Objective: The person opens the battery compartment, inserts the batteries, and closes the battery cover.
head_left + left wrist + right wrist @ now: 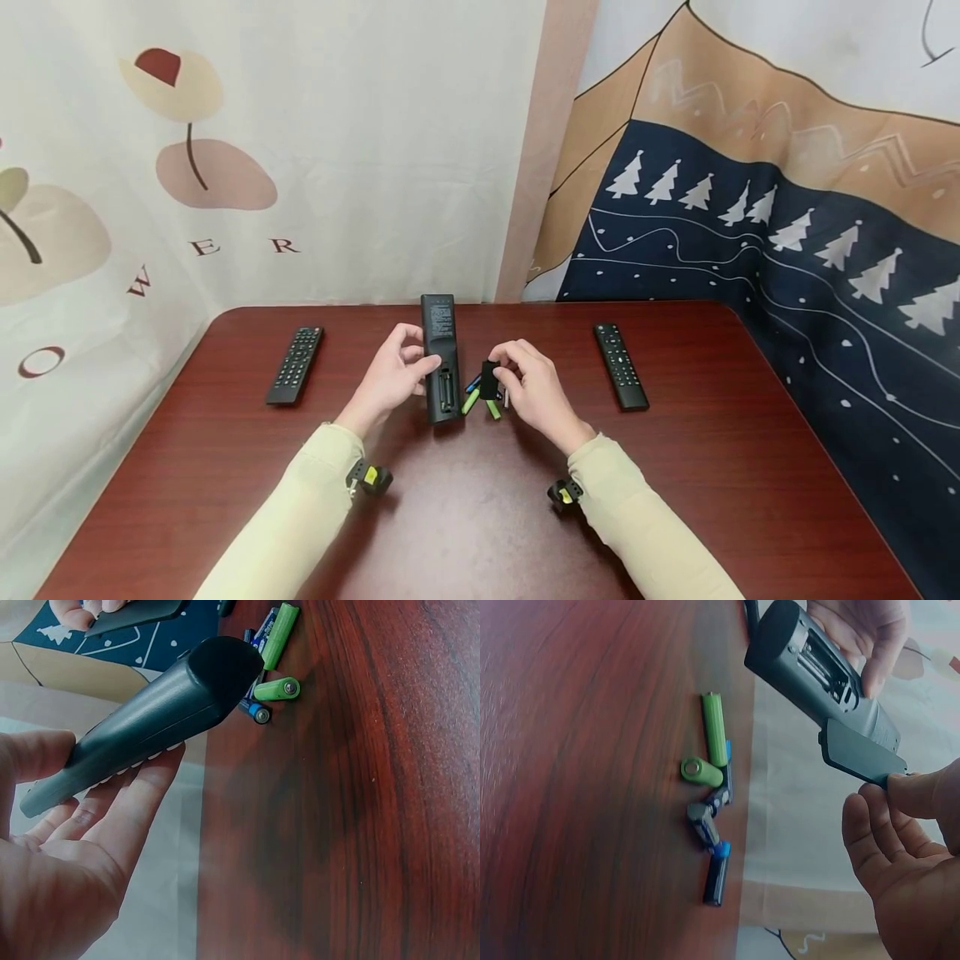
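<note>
My left hand (392,371) grips a black remote control (441,321) by its side, thumb on the back and fingers behind the button face. The remote's back faces me, with its battery compartment (823,666) uncovered at the lower end. Between thumb and fingertips, my right hand (534,387) pinches the black battery cover (859,754) by one end, to the right of the remote. Loose batteries lie on the table below the cover, among them green ones (714,731) and dark ones with blue ends (717,874); the cover partly hides them in the head view.
A second black remote (297,365) lies at the left of the brown table (480,517), buttons up. Another remote (621,367) lies at the right, also buttons up. Behind the table's far edge hang a pale curtain (390,150) and a printed cloth (675,233).
</note>
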### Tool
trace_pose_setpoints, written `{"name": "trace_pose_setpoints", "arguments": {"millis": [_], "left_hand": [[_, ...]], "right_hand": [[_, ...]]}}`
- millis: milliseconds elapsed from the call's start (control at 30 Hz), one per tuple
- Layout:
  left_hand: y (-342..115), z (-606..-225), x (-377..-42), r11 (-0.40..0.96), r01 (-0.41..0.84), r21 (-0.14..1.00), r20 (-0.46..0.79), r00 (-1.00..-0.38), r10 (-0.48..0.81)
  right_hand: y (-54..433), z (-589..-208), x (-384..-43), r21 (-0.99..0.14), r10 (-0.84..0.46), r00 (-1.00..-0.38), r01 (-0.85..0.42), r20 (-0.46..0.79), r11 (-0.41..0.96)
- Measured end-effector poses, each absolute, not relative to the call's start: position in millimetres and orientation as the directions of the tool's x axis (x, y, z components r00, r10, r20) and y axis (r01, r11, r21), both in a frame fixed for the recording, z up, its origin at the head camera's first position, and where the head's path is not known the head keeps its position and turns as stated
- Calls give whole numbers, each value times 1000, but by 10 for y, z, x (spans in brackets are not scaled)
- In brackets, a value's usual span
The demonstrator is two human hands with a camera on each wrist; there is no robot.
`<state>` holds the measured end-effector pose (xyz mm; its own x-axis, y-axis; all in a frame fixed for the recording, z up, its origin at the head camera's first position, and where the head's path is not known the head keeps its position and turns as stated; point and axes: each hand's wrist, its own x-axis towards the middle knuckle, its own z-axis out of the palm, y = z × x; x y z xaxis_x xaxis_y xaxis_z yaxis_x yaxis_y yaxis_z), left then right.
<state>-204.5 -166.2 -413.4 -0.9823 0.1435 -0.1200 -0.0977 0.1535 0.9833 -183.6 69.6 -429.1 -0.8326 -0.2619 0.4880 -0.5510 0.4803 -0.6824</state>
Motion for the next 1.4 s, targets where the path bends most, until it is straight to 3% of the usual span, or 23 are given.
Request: {"name": "trace_pose_setpoints", "arguments": {"millis": [1400], "left_hand": [[-1749, -4151, -2049, 161, -114, 980, -138, -979, 149]], "right_hand": [[1186, -4480, -1880, -643, -190, -893, -429, 408, 635]]}}
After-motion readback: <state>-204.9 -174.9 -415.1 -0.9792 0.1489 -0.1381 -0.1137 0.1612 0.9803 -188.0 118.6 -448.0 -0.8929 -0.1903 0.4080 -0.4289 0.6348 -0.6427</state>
